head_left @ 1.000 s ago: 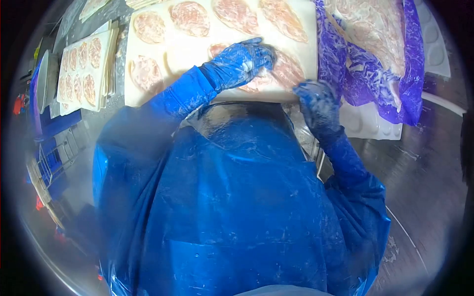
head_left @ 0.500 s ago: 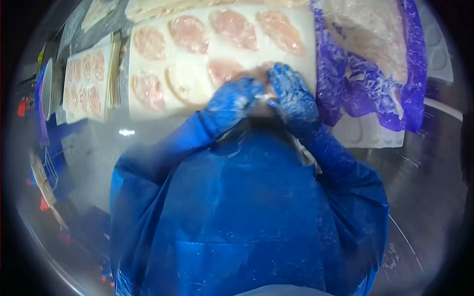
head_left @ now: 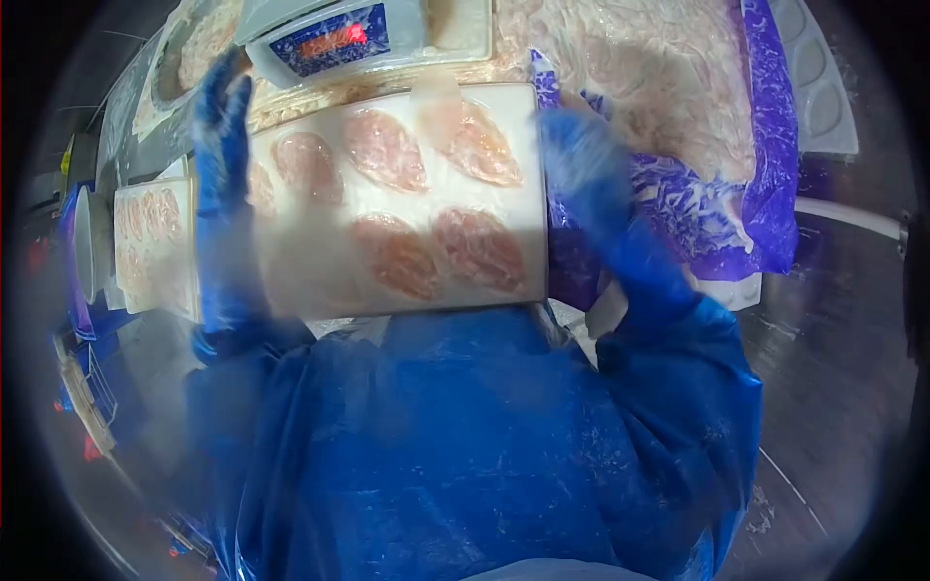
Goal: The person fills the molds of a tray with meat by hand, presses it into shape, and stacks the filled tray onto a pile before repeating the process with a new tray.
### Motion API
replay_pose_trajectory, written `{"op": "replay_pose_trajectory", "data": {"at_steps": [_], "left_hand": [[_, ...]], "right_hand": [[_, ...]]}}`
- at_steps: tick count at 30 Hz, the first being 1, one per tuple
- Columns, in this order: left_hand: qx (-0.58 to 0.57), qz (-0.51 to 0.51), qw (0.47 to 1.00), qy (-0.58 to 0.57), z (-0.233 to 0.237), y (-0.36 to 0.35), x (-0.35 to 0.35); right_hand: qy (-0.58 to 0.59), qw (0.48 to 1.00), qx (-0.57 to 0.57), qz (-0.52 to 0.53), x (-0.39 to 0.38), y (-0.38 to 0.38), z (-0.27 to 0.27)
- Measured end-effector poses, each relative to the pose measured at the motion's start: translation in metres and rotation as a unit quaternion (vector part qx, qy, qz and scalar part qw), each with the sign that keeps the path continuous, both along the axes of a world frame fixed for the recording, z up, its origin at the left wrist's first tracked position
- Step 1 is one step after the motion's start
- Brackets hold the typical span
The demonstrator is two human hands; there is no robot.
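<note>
A white tray [head_left: 339,232] with several pink, flat pieces of raw meat [head_left: 387,150] in shallow hollows lies in front of the blue apron. My left hand [head_left: 223,145], in a wet blue glove, is along the tray's left edge with its fingers stretched out and slightly apart. At the upper right edge is my right hand [head_left: 581,160], also gloved; motion blurs its fingers, and whether it grips the edge cannot be made out. A hazy blur covers the tray's lower left part.
A scale with a lit display [head_left: 329,41] stands beyond the tray. Purple film [head_left: 775,145] with a large mass of raw meat [head_left: 668,77] lies at the right. Another filled tray [head_left: 150,242] is at the left, near a round rim [head_left: 92,242]. An empty moulded tray [head_left: 814,82] shows at upper right.
My hands have gone from close together over the meat to opposite sides of the tray. The tray appears further left and nearer the apron. The scale has come into view.
</note>
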State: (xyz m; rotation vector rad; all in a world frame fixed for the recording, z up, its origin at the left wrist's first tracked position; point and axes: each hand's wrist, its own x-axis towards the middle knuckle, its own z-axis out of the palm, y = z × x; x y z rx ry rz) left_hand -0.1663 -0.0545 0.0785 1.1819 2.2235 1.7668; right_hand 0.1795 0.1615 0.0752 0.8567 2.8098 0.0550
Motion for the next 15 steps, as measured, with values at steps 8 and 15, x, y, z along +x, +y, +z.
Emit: {"op": "replay_pose_trajectory", "data": {"at_steps": [8,15], "left_hand": [[0.002,0.023,0.998,-0.057,-0.035,-0.014,0.092],[0.018,-0.12,0.979,-0.163,-0.044,-0.021,0.149]], "right_hand": [[0.356,0.927,-0.107,0.057,0.011,0.172,-0.134],[0.416,0.744,-0.518,-0.078,0.023,0.072,-0.051]]}}
